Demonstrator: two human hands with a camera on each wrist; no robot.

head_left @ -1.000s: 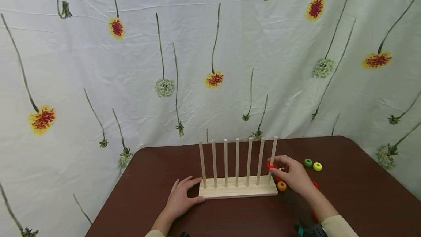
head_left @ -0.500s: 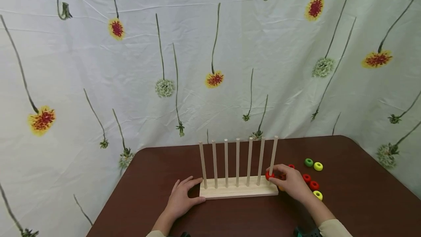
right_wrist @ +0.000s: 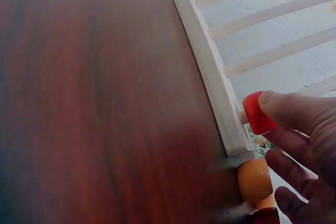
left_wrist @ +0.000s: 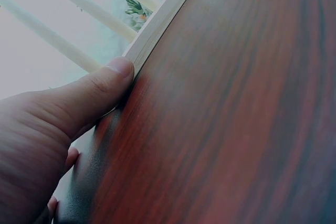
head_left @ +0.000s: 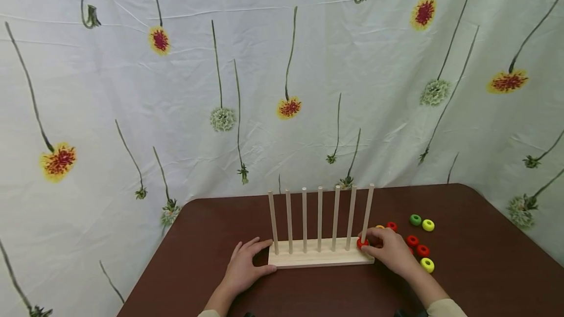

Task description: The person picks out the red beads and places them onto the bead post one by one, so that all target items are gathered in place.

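A pale wooden peg rack [head_left: 321, 257] with a row of upright pegs stands on the table. At its left end my left hand [head_left: 243, 268] holds the base, thumb on the front edge and index finger at the back corner; the left wrist view shows the thumb [left_wrist: 100, 90] pressed to the edge. My right hand [head_left: 392, 251] pinches a red bead [head_left: 362, 243] that is threaded on the rightmost peg, low down. The right wrist view shows this red bead [right_wrist: 257, 113] just over the base, between thumb and fingers. The other pegs carry no beads.
Right of the rack lie loose beads: several red ones [head_left: 422, 250], yellow ones [head_left: 427, 264] and a green one [head_left: 415, 219]. An orange bead [right_wrist: 254, 180] sits by the rack's right end. Behind the brown table [head_left: 211, 224] hangs a flowered white cloth [head_left: 255, 77].
My right hand has moved down the rightmost peg, bringing the red bead from partway up to near the base. The left hand has stayed on the rack's left end.
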